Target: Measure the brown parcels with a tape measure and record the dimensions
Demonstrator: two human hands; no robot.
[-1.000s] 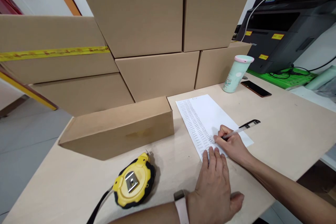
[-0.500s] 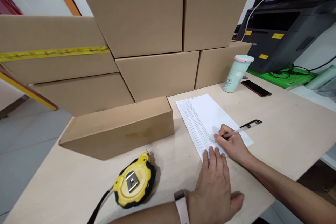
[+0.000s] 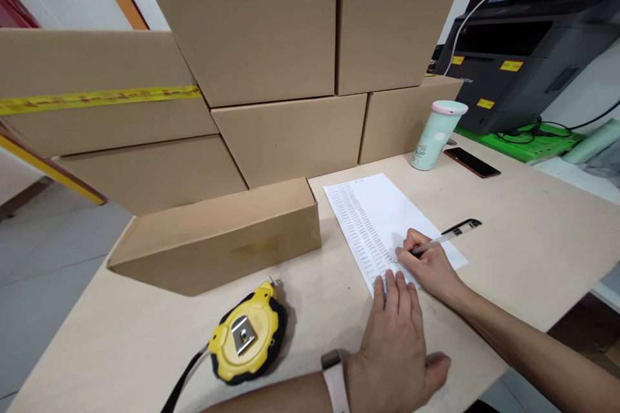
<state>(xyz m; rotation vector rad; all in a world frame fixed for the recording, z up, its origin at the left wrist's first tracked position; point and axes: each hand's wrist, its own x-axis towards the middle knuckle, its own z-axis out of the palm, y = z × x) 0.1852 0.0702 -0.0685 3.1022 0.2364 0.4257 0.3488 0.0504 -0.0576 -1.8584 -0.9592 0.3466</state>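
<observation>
A white sheet of paper (image 3: 394,213) lies on the table, with columns of small writing down its left side. My right hand (image 3: 433,269) grips a pen (image 3: 448,234) with a clear barrel and black cap end, its tip down at the paper beside the columns. Flat across the sheet's lower edge rests my left hand (image 3: 394,335), fingers stretched out, a pink-banded watch on the wrist. To its left a yellow and black tape measure (image 3: 249,335) lies with its strap trailing to the front. Behind that is a long, low cardboard box (image 3: 256,242).
Several cardboard boxes (image 3: 285,139) are stacked along the back, one with yellow tape. A mint-green tumbler (image 3: 436,139) with a pink rim stands beside a dark phone (image 3: 472,162). A black printer (image 3: 518,58) sits at the back right above a green crate (image 3: 542,145).
The pen's upper end has shifted very slightly in my right hand. My left hand stays put, and the view has drifted by a hair.
</observation>
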